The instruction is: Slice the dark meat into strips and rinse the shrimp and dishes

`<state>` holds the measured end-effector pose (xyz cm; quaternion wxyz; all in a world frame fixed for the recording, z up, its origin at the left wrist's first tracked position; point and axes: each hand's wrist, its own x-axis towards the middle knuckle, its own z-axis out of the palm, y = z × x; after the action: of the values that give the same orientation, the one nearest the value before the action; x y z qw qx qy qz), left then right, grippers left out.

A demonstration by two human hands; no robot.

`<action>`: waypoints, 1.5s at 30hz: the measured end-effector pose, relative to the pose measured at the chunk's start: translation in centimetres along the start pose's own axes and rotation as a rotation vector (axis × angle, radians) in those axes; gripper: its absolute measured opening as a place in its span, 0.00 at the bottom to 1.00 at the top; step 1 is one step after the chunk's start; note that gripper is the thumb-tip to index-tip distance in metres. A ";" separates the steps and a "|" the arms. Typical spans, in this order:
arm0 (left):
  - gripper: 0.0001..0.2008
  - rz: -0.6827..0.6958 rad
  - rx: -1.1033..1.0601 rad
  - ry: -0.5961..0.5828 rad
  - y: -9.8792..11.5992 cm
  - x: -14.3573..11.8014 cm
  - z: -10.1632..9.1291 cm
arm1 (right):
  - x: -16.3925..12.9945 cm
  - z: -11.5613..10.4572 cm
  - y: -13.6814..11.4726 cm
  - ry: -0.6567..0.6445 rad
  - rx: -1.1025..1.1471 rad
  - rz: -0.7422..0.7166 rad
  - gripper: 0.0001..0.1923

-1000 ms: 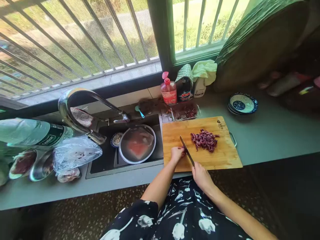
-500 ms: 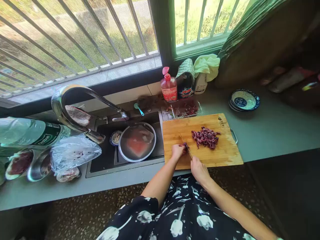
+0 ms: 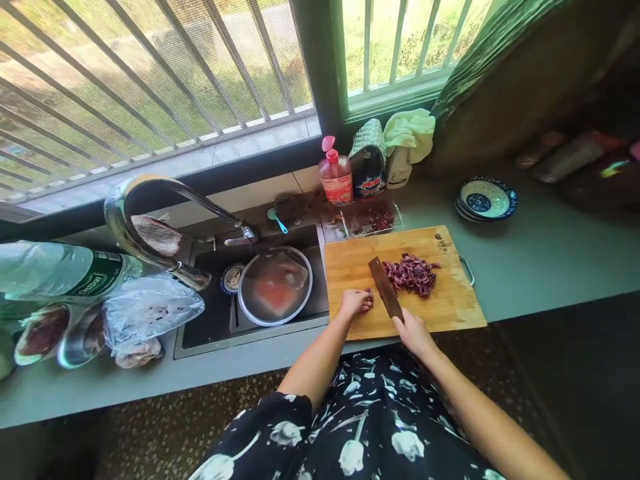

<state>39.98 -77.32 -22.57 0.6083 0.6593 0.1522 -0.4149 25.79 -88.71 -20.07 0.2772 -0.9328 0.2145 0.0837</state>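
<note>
1. Left hand [image 3: 356,302] curled, pinching purple scrap [image 3: 369,291]; right hand [image 3: 414,333] wrapped round cleaver [image 3: 385,288] handle.
2. Purple strips [image 3: 414,275] heaped on cutting board [image 3: 450,310], beside blade.
3. Scrap probably soft, slippery; hold with fingertips tucked.

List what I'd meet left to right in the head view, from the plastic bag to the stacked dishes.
Plastic bag → metal basin → left hand → knife → pile of purple strips → stacked dishes.
</note>
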 end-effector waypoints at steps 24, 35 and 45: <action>0.08 0.508 0.391 0.342 10.7 3.7 -3.4 | -0.3 -0.9 0.3 -0.018 -0.001 -0.122 0.11; 0.06 0.543 0.756 0.286 11.9 5.2 3.3 | 3.8 -5.7 5.5 -0.109 0.718 0.141 0.14; 0.09 0.690 1.080 0.253 -0.9 0.1 7.3 | 3.3 -7.6 6.6 -0.087 0.779 0.087 0.15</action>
<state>36.79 -83.89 -22.66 0.2671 0.9268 -0.2278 -0.1332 26.09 -99.07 -17.82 0.6155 -0.7433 0.2577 0.0470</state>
